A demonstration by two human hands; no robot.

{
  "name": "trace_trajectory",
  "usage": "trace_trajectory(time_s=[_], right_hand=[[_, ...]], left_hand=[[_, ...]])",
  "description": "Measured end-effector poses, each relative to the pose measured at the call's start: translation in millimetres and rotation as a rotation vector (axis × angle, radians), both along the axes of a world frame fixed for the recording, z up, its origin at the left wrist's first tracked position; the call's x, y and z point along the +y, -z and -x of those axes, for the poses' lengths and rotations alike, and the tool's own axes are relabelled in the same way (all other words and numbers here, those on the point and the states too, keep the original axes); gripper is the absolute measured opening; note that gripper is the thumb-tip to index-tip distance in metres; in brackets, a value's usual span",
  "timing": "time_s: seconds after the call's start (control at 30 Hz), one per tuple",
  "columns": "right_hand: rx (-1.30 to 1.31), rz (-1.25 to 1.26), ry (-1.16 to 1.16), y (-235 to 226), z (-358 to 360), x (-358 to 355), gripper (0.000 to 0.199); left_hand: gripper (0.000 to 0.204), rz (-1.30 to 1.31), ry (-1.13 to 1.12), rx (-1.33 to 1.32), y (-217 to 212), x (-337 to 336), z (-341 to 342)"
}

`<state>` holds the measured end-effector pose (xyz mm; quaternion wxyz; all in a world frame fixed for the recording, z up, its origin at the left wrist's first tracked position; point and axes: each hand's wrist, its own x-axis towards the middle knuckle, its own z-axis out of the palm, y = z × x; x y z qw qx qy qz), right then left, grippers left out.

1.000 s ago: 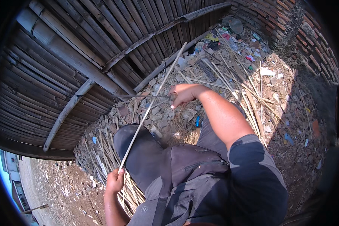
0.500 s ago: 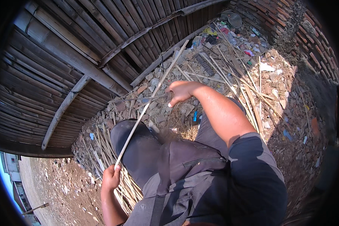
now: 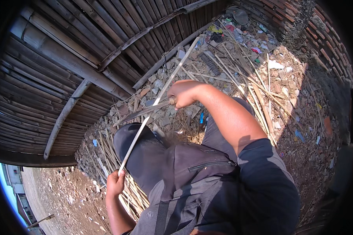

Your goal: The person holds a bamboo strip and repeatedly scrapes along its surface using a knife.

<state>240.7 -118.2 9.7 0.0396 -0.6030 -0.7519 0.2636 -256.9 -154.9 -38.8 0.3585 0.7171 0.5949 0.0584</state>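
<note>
A long pale bamboo strip (image 3: 135, 140) slants from the lower left up across my bent knee toward the wall. Its near end is gripped in my left hand (image 3: 115, 183), the thumb lying along the strip. In the middle, my right hand (image 3: 182, 94) is closed round the short handle of a machete (image 3: 139, 113). The dark blade points left and crosses the bamboo strip at a slant; whether its edge touches the strip I cannot tell. More cut strips (image 3: 134, 196) lie in a bundle beside my left leg.
A bamboo-slat wall (image 3: 35, 113) rises on the left and ahead. Rubble, litter and loose bamboo strips (image 3: 259, 103) cover the ground on the right. A brick wall (image 3: 321, 43) stands at the far right. Across my lap lies a dark zipped bag (image 3: 196, 156).
The machete has turned so the broad side of its blade shows, with its tip lower. My right hand has tightened and shifted slightly left; my left hand keeps its place.
</note>
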Motion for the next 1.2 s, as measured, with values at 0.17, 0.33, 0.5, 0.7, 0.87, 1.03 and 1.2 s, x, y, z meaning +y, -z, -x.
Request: trace_trajectory(time_s=[0.17,0.33,0.5,0.7,0.87,1.03,1.2], right_hand=[[0.422,-0.117,0.623,53,-82,22,0.039],[0.259,-0.037,0.742,49,-82,19,0.044],[0.064,0.061,0.209,13,-5,4,0.051],[0.172,0.176,0.416,47,-50,24,0.078],[0.101,0.110,0.561,51,-53,28,0.068],[0.029,0.141,0.120,13,16,11,0.046],[0.440,0.372,0.179,29,-25,17,0.050]], left_hand=[[0.042,-0.378,0.071,0.080,17,-13,-8],[0.045,-0.389,0.064,0.136,-6,-14,-16],[0.044,-0.277,0.059,0.085,-21,-13,-20],[0.033,-0.474,0.087,0.286,-22,-29,-26],[0.020,-0.627,0.100,0.335,-23,-33,-32],[0.016,-0.599,0.121,0.360,-30,-27,-44],[0.013,-0.717,0.100,0.319,26,-27,-17]])
